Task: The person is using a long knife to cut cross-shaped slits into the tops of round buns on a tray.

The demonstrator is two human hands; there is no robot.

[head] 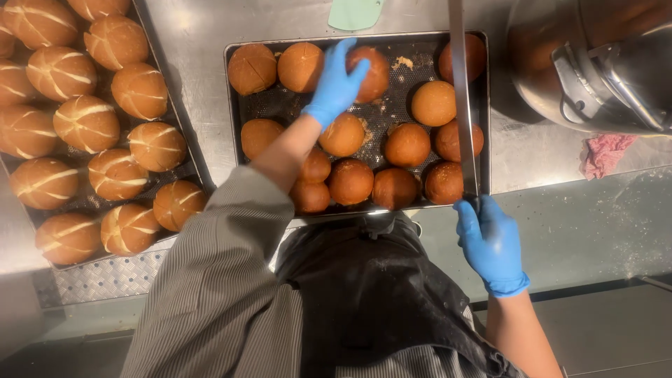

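A dark perforated baking tray (238, 105) on a steel counter holds several round brown rolls. My left hand (337, 82), in a blue glove, reaches over the tray with fingers spread, resting on a roll (374, 70) in the far row. My right hand (491, 245), also blue-gloved, is closed on the handle of a long knife (462, 98). The blade points away from me over the tray's right side. My striped sleeve and dark apron fill the lower middle.
A second tray (178, 129) to the left carries several scored rolls with white cut lines. A large steel mixer bowl (595, 63) stands at the upper right, a pink cloth (605, 154) below it. A pale green scraper (355, 12) lies beyond the tray.
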